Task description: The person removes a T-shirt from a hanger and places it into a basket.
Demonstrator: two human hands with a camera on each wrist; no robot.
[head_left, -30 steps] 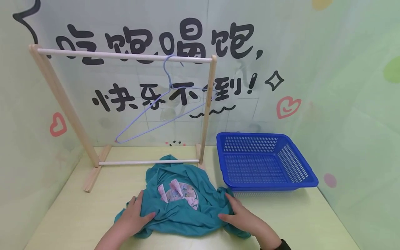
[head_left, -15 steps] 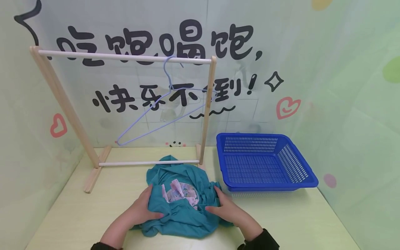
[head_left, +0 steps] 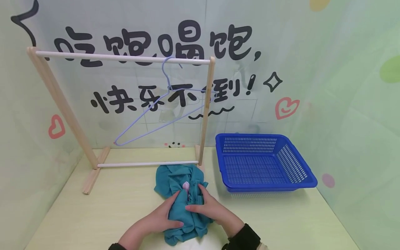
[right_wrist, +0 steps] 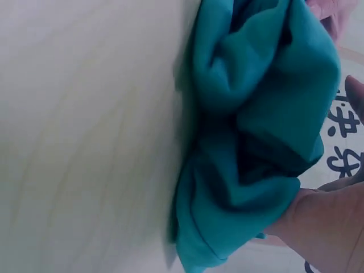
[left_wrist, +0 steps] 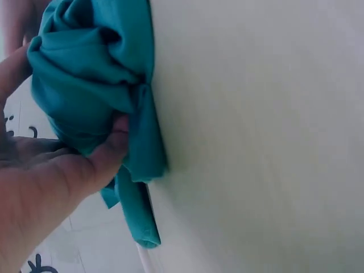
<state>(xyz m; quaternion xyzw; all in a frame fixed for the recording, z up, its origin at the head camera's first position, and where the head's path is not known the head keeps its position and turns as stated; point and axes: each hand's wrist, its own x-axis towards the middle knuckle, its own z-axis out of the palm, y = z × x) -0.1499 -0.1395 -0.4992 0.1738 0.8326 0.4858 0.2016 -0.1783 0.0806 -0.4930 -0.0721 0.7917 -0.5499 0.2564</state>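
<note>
A teal cloth garment point(head_left: 190, 231) lies bunched on the table, squeezed into a narrow bundle. Only a bit of its pink printed patch point(head_left: 186, 186) shows between the folds. My left hand point(head_left: 160, 216) grips the bundle from the left, its thumb across the near side. From the right, my right hand point(head_left: 212, 207) holds the other side, thumb on top of the folds. Close up in the left wrist view, the thumb presses into the teal fabric point(left_wrist: 85, 74). In the right wrist view, folds of the garment point(right_wrist: 273, 96) hide most of the right fingers.
A wooden rack point(head_left: 204, 114) stands behind the garment. On its top bar hangs a lilac wire hanger point(head_left: 142, 114). A blue plastic basket point(head_left: 254, 168) sits to the right on the pale table point(head_left: 275, 222). Printed sheets wall the back and sides.
Both hands have moved inward toward each other, pushing the spread garment into a much narrower bundle. The printed patch is now mostly covered by folds. The rack and basket stay put.
</note>
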